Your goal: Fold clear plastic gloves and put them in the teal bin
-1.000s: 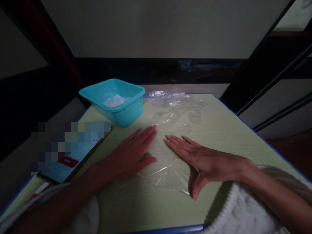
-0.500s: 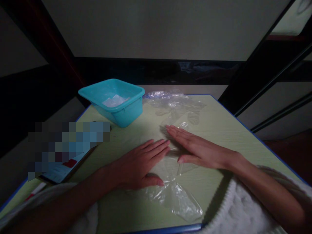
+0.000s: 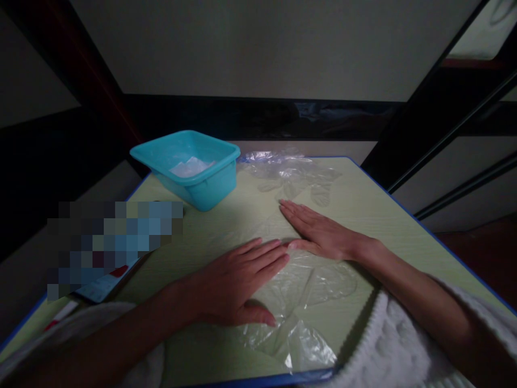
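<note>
A clear thin plastic glove (image 3: 311, 291) lies spread on the pale green table (image 3: 383, 210) close to the near edge. My left hand (image 3: 238, 283) rests flat on its left part, fingers stretched out and together. My right hand (image 3: 319, 229) lies flat just beyond it, palm down, fingers extended toward the far left, pressing the far part of the plastic. The thumbs of both hands nearly meet. White knitted sleeves cover both my forearms.
A turquoise plastic tub (image 3: 189, 167) with folded clear plastic inside stands at the far left. More clear plastic gloves (image 3: 291, 175) lie in a loose heap at the far middle. A blurred-out flat object (image 3: 113, 242) sits at the left edge. The table has a blue rim.
My right hand slid from the near right across the plastic toward the far side. My left hand drew back toward me. The plastic now lies flatter and nearer the table's front edge.
</note>
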`<control>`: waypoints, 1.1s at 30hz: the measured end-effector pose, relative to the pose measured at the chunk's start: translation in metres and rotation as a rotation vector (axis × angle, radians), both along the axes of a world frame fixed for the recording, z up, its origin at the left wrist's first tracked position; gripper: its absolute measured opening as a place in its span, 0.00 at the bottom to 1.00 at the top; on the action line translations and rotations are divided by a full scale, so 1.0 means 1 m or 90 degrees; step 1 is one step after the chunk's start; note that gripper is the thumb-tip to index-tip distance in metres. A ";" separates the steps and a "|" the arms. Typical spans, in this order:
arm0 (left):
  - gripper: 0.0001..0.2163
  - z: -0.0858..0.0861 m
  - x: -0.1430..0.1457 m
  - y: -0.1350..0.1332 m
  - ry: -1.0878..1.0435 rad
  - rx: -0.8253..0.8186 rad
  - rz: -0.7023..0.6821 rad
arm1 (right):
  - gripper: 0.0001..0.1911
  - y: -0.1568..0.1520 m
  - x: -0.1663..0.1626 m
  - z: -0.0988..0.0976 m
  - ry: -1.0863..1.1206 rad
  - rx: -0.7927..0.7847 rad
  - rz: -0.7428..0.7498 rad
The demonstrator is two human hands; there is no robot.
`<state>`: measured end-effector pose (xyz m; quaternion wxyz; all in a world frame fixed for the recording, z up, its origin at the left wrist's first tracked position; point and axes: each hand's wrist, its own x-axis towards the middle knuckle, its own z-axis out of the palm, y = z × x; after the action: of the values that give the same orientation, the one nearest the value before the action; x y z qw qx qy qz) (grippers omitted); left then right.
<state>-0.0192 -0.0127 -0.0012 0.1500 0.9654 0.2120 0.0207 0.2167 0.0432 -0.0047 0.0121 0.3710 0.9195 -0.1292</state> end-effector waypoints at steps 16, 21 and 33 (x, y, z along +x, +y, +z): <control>0.32 -0.010 0.013 0.010 0.041 0.063 0.186 | 0.44 0.002 0.001 -0.003 0.012 0.044 0.034; 0.32 -0.010 0.010 0.012 0.071 0.076 0.193 | 0.44 0.002 0.000 -0.004 -0.013 0.038 0.011; 0.30 -0.011 -0.011 0.024 0.072 0.080 0.191 | 0.46 0.005 0.000 0.000 -0.044 0.045 -0.029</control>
<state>-0.0301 0.0118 -0.0118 0.0726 0.9300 0.3603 0.0020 0.2165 0.0478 -0.0042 0.0275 0.3961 0.9139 -0.0841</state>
